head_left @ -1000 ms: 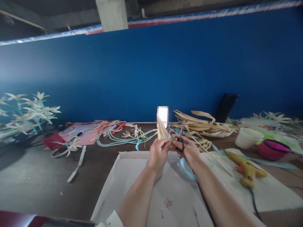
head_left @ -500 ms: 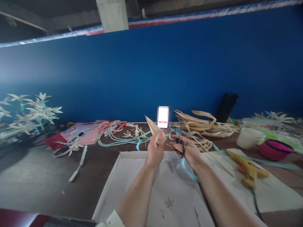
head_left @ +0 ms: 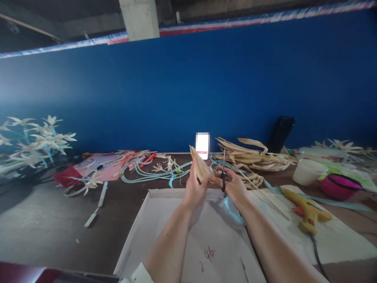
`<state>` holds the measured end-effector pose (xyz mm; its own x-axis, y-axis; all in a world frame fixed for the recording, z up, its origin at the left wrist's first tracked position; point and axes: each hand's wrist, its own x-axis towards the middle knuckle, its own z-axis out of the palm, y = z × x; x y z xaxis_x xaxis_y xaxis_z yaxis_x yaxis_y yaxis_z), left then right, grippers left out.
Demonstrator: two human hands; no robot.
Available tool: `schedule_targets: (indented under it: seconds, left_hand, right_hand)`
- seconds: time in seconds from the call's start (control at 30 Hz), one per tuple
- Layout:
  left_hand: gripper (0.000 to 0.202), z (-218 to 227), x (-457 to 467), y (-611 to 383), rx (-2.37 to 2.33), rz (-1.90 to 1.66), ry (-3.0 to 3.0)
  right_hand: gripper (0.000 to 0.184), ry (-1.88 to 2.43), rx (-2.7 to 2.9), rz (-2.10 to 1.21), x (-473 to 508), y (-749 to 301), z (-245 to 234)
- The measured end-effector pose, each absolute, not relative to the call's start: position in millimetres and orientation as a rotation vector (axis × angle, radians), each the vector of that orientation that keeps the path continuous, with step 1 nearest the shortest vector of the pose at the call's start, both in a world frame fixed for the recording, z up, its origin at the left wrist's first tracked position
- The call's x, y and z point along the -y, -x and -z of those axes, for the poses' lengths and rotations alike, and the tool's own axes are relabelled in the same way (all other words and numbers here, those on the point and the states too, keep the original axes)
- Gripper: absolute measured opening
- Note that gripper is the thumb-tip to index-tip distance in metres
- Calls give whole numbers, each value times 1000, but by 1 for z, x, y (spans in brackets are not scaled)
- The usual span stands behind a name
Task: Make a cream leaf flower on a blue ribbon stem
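My left hand [head_left: 193,188] is closed around a pale dried husk piece [head_left: 199,167] that points up and to the left. My right hand [head_left: 234,184] grips black-handled scissors [head_left: 223,173], blades upright, right beside the husk. Both hands hover over the far edge of a shallow white cardboard tray [head_left: 147,220] with pink writing on it. A light blue ribbon [head_left: 232,210] hangs below my right wrist.
A heap of dried husks [head_left: 253,155] lies behind my hands. A yellow glue gun [head_left: 306,210] rests on white paper at the right, near a white cup [head_left: 308,171] and a pink bowl [head_left: 338,184]. Blue cords [head_left: 141,175], husk flowers [head_left: 35,141] and a lit phone [head_left: 202,145] lie further back.
The husk piece has tilted from upright to leaning left and then swung back toward the scissors. My right hand turned the scissors so the blades stand upright near the husk.
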<state>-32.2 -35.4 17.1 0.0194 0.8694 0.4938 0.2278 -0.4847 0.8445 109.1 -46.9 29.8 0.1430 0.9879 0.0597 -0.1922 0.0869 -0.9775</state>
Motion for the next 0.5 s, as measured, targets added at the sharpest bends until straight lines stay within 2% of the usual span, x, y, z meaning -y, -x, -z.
schedule_targets:
  seconds: [0.17,0.33,0.37,0.5]
  left_hand:
    - [73,-21,44,28,-1018,-1365,-1759]
    - [90,-19,41,28,-1102,-1432,-1638]
    - [89,-18,38,29,-1122,-1453,-1609]
    - [41,-14,28,35,-1126,-1233,-1576]
  right_hand:
    - [53,1086,974,-1118,49,-107,-33]
    - [52,1095,957,-1100,48,-111,-30]
    - [53,1074,967,-1116,48,-111,-29]
    - [55,1013,1013,-1164,47,-112,-25]
